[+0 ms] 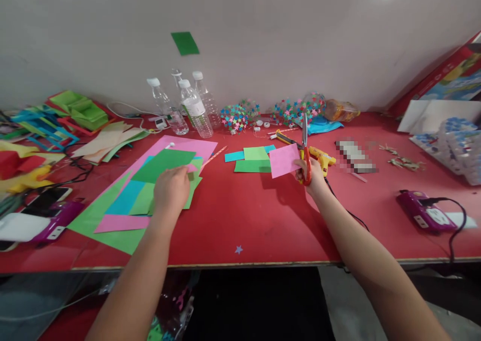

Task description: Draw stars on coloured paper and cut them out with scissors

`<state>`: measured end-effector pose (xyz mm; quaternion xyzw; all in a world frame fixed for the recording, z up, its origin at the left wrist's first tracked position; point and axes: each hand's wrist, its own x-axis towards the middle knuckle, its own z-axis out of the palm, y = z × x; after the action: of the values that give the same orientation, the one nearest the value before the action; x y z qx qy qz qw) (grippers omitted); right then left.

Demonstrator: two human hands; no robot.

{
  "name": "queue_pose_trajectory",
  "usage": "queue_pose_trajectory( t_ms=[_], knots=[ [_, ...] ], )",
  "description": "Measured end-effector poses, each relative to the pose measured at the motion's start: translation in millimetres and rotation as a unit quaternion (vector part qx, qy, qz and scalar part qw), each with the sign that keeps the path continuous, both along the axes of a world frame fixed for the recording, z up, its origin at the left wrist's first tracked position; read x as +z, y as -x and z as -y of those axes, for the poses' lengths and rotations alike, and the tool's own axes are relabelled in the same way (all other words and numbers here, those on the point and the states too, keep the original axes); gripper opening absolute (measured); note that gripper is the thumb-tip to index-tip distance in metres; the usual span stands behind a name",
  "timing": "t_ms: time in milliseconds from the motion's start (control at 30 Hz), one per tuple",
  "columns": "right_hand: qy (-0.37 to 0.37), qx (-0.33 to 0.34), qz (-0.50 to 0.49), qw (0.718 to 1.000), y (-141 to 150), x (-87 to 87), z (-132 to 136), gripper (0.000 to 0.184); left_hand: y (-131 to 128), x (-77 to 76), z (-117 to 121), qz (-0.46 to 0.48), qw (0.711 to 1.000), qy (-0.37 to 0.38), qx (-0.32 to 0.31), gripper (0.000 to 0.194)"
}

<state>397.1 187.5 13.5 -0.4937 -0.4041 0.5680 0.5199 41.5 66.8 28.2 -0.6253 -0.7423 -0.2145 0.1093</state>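
My left hand (172,190) is closed over a loose pile of coloured sheets, with a small pink piece of paper (192,168) at its fingertips. Around it lie a dark green sheet (165,163), a blue sheet (126,199) and a pink strip (122,223). My right hand (314,173) holds scissors (307,165) with red-orange handles, blades pointing up. Between the same hand's fingers is a pink paper square (283,160). Just left of the square, light green (255,153), dark green (251,166) and blue (233,156) paper pieces overlap on the red table.
Clear plastic bottles (197,108) and star-filled balls (235,118) stand along the white partition (240,45). A yellow glue gun (322,159) lies behind my right hand. Purple power boxes (426,213) sit at both sides, with cables. A star (238,250) is near the front edge.
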Motion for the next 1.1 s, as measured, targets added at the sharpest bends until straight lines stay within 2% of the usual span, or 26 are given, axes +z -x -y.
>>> queue_pose_trajectory(
  t_ms=[100, 200, 300, 400, 433, 500, 567, 700, 967, 1100],
  knots=[
    [0.001, 0.002, 0.001, 1.0, 2.2, -0.9, 2.0, 0.028, 4.8, -8.8, 1.0, 0.022, 0.997, 0.068, -0.014, 0.03],
    [-0.01, -0.006, -0.002, 1.0, 2.5, -1.0, 1.0, 0.027, -15.7, -6.5, -16.8, 0.041, 0.993, 0.093, -0.063, 0.042],
    [-0.02, -0.02, -0.007, 1.0, 1.1, -2.9, -2.2, 0.026, -50.6, -3.1, -55.0, 0.045, 0.981, 0.12, -0.147, 0.053],
    [-0.023, -0.031, -0.01, 0.999, -1.7, -4.8, -5.0, 0.024, -82.6, -7.8, -102.9, 0.035, 0.968, 0.155, -0.192, 0.069],
    [-0.024, -0.034, -0.011, 0.999, -2.7, -5.0, -5.7, 0.024, -90.3, -10.6, -117.5, 0.032, 0.966, 0.165, -0.198, 0.069],
    [-0.026, -0.041, -0.012, 0.999, -4.6, -4.3, -6.7, 0.023, -99.9, -16.4, -140.5, 0.027, 0.962, 0.182, -0.2, 0.056],
    [-0.028, -0.049, -0.017, 0.998, -5.9, -2.8, -7.5, 0.023, -103.0, -20.9, -154.0, 0.022, 0.96, 0.194, -0.199, 0.046],
    [-0.025, -0.061, -0.03, 0.997, -6.3, 0.0, -8.5, 0.027, -100.0, -23.4, -162.7, 0.019, 0.959, 0.207, -0.192, 0.04],
    [-0.027, -0.06, -0.033, 0.997, -7.5, -1.5, -10.8, 0.026, -96.2, -25.0, -176.8, 0.047, 0.959, 0.21, -0.187, 0.039],
    [-0.024, -0.037, -0.026, 0.999, -8.4, -2.9, -12.0, 0.027, -94.8, -24.8, -179.0, 0.078, 0.952, 0.225, -0.191, 0.039]
  ],
)
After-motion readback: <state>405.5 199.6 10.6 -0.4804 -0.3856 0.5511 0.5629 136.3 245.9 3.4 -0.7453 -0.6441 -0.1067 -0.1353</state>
